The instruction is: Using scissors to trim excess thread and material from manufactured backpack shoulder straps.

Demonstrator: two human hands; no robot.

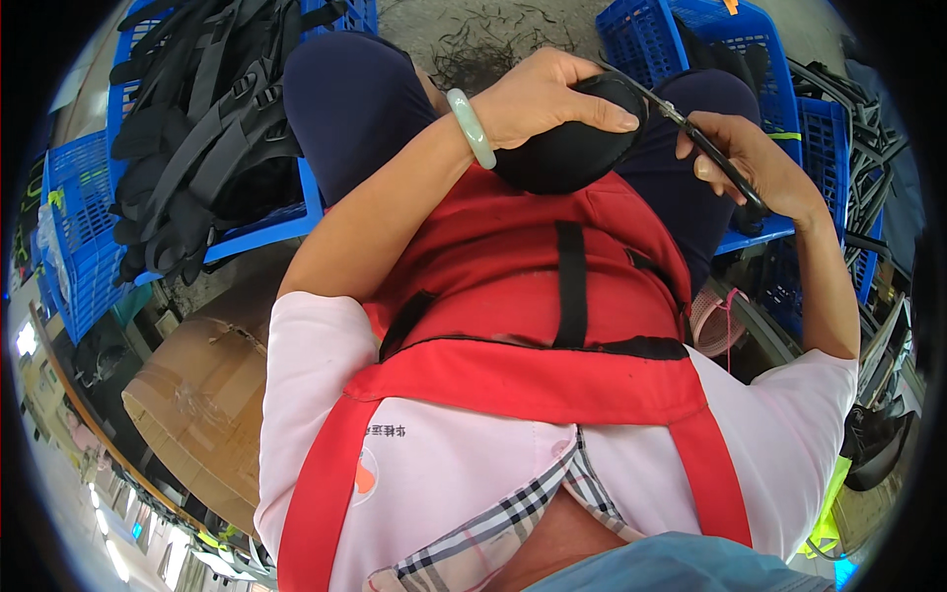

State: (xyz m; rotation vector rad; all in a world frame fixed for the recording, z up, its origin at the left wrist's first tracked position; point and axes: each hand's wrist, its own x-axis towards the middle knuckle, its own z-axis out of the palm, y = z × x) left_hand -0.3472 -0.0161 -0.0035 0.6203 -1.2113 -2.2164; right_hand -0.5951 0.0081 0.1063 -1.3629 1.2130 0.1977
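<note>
Apparently at the trimming step: working along the edge of a rounded black pad (pixel 557 163) with a black-handled cutting tool (pixel 717 156). Pad held at twelve o'clock from the red apron (pixel 538 286). Pinched in the left grip (pixel 538 104), thumb across the near face, other fingers partly hidden behind. Closed round the tool's handles at two o'clock: the right grip (pixel 742 160), fingers curled in, blade pointing toward ten o'clock along the pad's upper right rim. Cannot tell blades parted from blades meeting, nor contact from a slight gap. For the next move, probably needing a steady left grip, a small squeeze of the handles close to the rim, then a turn of the pad, without nicking pad or thumb.

Counted: one pad in hand, one cutting tool, one pale green bracelet (pixel 471 128), one cardboard box (pixel 187 414) at eight o'clock. Blue crates (pixel 77 232): at least four, two toward ten o'clock, one at one, one at two. Black straps (pixel 212 148) at ten o'clock, too tangled for counting; likewise dark scraps (pixel 488 44) at twelve.
</note>
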